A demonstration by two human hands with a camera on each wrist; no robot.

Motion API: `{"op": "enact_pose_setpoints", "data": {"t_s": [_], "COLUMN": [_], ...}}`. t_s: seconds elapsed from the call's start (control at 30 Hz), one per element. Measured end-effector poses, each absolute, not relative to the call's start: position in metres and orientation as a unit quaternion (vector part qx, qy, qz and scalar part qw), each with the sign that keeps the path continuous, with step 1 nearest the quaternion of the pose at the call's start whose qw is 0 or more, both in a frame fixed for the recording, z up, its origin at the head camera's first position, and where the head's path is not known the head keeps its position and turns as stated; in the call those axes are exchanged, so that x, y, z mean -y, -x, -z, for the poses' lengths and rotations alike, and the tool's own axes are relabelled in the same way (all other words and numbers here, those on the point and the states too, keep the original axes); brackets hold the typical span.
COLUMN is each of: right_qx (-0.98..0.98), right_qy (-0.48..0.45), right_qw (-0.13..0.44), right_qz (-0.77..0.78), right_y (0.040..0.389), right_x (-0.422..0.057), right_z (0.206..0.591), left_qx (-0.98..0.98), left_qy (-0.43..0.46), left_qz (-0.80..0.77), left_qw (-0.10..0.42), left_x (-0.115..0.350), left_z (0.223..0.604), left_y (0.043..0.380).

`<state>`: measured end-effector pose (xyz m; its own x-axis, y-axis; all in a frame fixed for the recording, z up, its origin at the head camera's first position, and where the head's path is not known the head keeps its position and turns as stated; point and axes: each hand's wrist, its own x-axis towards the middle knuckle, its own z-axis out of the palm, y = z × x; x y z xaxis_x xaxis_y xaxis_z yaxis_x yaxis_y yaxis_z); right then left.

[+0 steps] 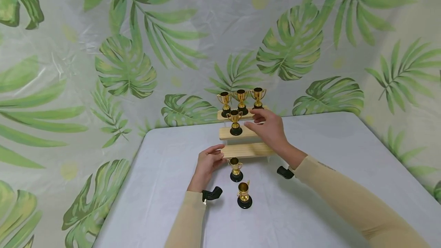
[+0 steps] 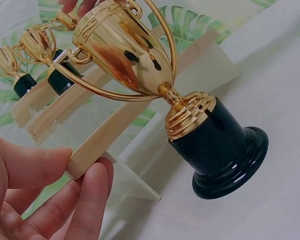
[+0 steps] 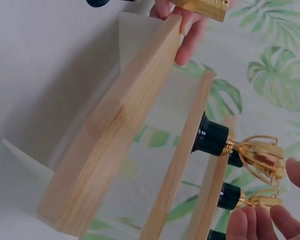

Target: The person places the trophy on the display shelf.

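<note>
Standing upright on the middle shelf (image 1: 225,134), a gold trophy (image 1: 236,122) marks the centre of my clock. At three o'clock my right hand (image 1: 272,127) hovers just beside it, thumb and fingers parted, holding nothing. Toward five lies the lowest plank (image 1: 248,150); my left hand (image 1: 206,162), at seven, pinches its left end. Two more trophies (image 1: 236,170) stand on the white tablecloth (image 1: 310,137) at six, and three others (image 1: 242,95) line the top shelf (image 1: 220,115) between eleven and half past one, before the leafy backdrop (image 1: 125,66)

Pale, green-leaf-patterned backdrop (image 1: 224,22) behind and on both sides of a white-covered table (image 1: 162,175)
</note>
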<state>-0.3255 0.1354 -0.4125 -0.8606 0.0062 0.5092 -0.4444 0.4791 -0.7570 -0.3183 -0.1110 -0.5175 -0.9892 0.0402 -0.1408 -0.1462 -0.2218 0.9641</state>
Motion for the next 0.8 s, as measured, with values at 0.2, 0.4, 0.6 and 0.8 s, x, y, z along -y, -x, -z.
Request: {"op": "enact_pose_setpoints", "data": {"t_s": [0.2,0.4,0.6,0.8], "right_qx": [0.829,0.831,0.826,0.827], "right_qy": [-0.144,-0.152,-0.166,-0.169], "right_qw": [0.231,0.223,0.214,0.209], "right_qz": [-0.489,-0.487,-0.495,-0.494], "right_y": [0.316,0.306,0.296,0.286], "right_x": [-0.139,-0.141,-0.142,-0.142], "right_z": [0.412,0.412,0.413,0.414], "left_qx": [-0.624,-0.628,-0.625,-0.623], "left_qy": [0.042,0.04,0.042,0.039], "left_qz": [-0.778,-0.774,-0.777,-0.778], "left_qw": [0.061,0.067,0.065,0.066], "left_x": [0.111,0.111,0.111,0.112], "left_z": [0.519,0.518,0.517,0.516], "left_y": [0.318,0.318,0.317,0.316]}}
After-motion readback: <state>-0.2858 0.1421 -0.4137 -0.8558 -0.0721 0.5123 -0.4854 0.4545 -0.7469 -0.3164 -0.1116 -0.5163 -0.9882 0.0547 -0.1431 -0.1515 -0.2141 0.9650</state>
